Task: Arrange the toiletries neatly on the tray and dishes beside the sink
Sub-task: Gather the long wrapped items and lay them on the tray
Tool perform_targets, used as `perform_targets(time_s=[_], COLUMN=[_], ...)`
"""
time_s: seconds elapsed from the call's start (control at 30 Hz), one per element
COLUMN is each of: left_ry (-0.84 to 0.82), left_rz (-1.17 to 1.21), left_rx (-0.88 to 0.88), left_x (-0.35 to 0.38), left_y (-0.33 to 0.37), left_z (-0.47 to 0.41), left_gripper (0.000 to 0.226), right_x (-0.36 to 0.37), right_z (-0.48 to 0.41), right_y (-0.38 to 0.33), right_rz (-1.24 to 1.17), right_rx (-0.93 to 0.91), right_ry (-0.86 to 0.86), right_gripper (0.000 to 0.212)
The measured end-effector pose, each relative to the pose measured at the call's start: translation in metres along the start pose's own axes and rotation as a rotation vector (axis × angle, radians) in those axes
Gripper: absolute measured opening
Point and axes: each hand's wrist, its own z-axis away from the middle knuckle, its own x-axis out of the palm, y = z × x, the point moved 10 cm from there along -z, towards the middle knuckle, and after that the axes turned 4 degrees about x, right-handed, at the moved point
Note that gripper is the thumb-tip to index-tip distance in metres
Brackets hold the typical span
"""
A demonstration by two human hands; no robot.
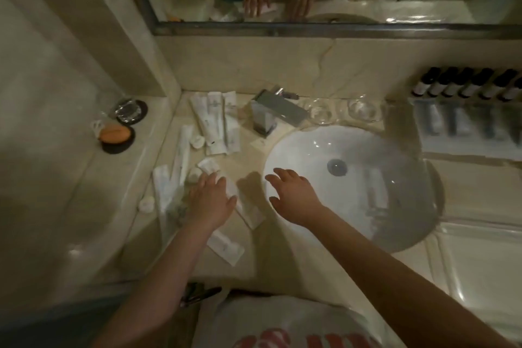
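Note:
Several white toiletry packets lie scattered on the counter left of the sink, with a group (217,121) near the back wall. My left hand (210,199) lies palm down on a long white packet (248,210), fingers fairly straight. My right hand (291,195) hovers over the left rim of the white sink (353,186), fingers spread and holding nothing. Another packet (226,247) lies just under my left forearm. Small round white items (147,203) sit among the packets. A black dish (117,141) with an orange soap stands on the left ledge.
A chrome faucet (271,113) stands behind the basin, with two glass dishes (364,110) to its right. A tray (466,132) with a row of dark bottles (466,84) sits at the far right. A glass on a black coaster (131,111) stands on the left ledge. A mirror spans the back.

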Motion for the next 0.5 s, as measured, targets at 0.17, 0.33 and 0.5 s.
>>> perform_targets(time_s=[0.17,0.33,0.5], left_ry=[-0.012,-0.031,-0.043], left_rz=[0.042,0.145,0.162], left_rx=[-0.109,-0.185,-0.208], left_x=[0.006,0.012,0.021], left_y=[-0.075,-0.117,-0.136], left_z=[0.014,0.02,0.016], left_gripper=[0.052,0.059,0.069], right_x=[0.042,0.069,0.077], right_z=[-0.031,-0.048,-0.056], right_y=[-0.06,-0.081,-0.073], right_rz=[0.058,0.075,-0.012], right_rx=[-0.055,0.046,0.193], right_ry=[-0.154,-0.14,-0.069], right_gripper=[0.057,0.05,0.044])
